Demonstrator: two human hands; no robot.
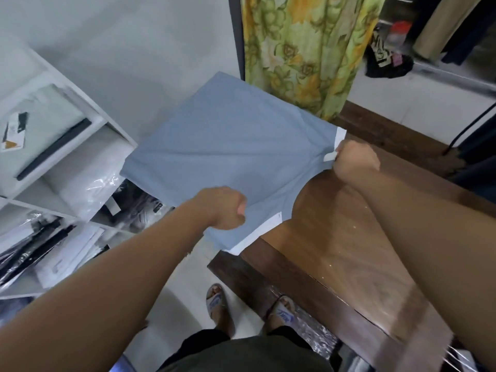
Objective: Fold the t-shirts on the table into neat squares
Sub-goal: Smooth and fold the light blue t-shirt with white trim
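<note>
Light is even, soft and moderately bright. My surface [349, 237] carries a dull sheen; plastic [102, 183] on the shelf [107, 122] glints. Wide-angle bending stretches the lower corners. Far background is soft, slightly blurred.

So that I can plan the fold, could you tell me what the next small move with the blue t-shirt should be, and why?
Probably bring the blue t-shirt to the right and lay it flat on the wooden table. The left hand and right hand each grip its near edge, holding it spread out, and most of it is past the table's edge.
</note>
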